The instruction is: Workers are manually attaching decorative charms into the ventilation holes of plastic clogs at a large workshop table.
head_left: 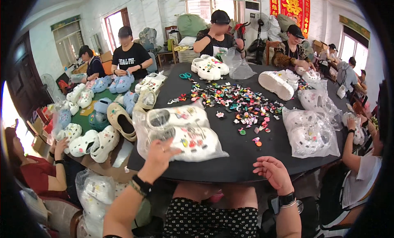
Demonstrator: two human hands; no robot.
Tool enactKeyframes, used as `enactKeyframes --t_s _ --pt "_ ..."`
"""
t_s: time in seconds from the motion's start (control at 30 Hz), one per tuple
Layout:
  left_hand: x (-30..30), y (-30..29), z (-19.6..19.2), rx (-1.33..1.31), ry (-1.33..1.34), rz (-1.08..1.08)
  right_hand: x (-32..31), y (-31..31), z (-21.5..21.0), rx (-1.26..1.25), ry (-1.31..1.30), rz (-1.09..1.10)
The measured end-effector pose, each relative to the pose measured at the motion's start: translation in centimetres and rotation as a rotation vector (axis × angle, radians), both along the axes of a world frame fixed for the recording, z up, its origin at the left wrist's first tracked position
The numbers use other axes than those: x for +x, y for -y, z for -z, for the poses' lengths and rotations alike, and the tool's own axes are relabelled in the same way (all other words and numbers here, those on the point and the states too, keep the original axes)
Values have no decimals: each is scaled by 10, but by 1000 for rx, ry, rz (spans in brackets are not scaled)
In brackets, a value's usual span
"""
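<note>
Left hand (158, 154) open on one bagged clog pair (184, 133), right hand (274, 172) empty, half-curled

Bare black table (230, 156) between bagged clogs (184, 133), charms (242, 104)

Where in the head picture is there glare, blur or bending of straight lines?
Head view: windows are blown out white; the far left rim glares; the black table edge and walls bend toward the dark round rim; faces are blurred; the left hand on the bagged shoes and the right hand are sharp.
</note>
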State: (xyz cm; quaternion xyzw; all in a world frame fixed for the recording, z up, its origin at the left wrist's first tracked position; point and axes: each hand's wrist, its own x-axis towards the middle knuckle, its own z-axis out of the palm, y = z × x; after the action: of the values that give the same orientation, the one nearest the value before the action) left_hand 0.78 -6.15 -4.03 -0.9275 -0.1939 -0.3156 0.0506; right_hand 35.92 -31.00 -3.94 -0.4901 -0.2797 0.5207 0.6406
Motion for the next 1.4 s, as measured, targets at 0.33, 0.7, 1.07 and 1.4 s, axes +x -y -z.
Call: enactKeyframes --t_s 0.33,0.7,1.07,1.4 --pt "-36 74 -39 -32 77 -252 -65 -48 11 -218 496 -214" --pt "-99 20 -12 -1553 880 -203 -84 -62 26 -155 484 -279" --pt "-88 6 -4 -1563 897 -292 -70 -59 27 6 745 4" --pt "-93 76 5 -1705 763 -336 -28 -53 32 -73 778 244"
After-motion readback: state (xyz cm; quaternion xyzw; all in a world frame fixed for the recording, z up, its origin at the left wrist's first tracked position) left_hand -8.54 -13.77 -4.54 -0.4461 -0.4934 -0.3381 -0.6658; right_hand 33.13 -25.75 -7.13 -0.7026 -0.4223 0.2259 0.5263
